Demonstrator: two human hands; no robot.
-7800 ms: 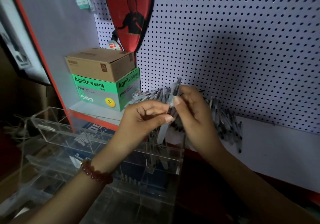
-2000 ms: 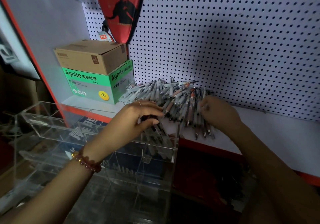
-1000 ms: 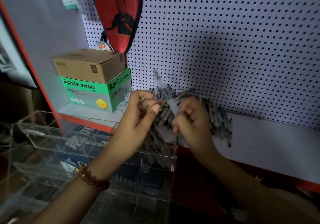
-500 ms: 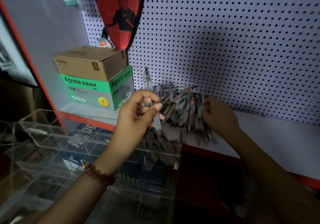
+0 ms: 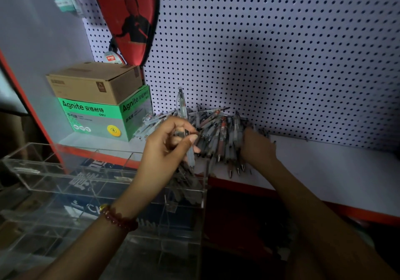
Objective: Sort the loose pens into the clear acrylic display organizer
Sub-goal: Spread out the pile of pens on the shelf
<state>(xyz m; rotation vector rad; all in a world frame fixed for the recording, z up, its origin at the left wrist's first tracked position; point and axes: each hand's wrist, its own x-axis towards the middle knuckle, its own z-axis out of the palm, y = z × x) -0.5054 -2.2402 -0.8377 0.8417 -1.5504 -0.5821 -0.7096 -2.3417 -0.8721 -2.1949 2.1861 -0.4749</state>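
Transfer of a single pen from pile to organizer is judged to be the step in hand. A clear-barrelled pen [image 5: 182, 108] is pinched by the left hand [image 5: 168, 150], with the grip closed round the lower part of the barrel between the thumb and curled fingers. The pen is held in the air just in front of the white shelf [image 5: 324, 171] and over the right-end compartment of the clear acrylic organizer [image 5: 26, 167].

The long axis of the pen is close to upright, with the top tipped slightly to the left. The clicker end is pointed up against the pegboard [image 5: 281, 52], and the writing tip is pointed down at the compartment. A few stored pens [image 5: 186, 184] can be made out there, leaning against the acrylic wall.

The right hand [image 5: 257, 147] is laid on the right side of the pile of loose pens [image 5: 216, 128], which is heaped on the shelf against the pegboard. Its fingers are buried among the barrels, so whether its grip is closed on a pen cannot be told. Most pens in the pile are fanned front to back, with tips toward the shelf edge.

A straight, tip-first lowering into the compartment is probably called for next. The tip would have to be kept inside the acrylic wall, and the pinch loosened only once the barrel is well down among the stored pens. A large share of the pile is judged to remain unsorted.
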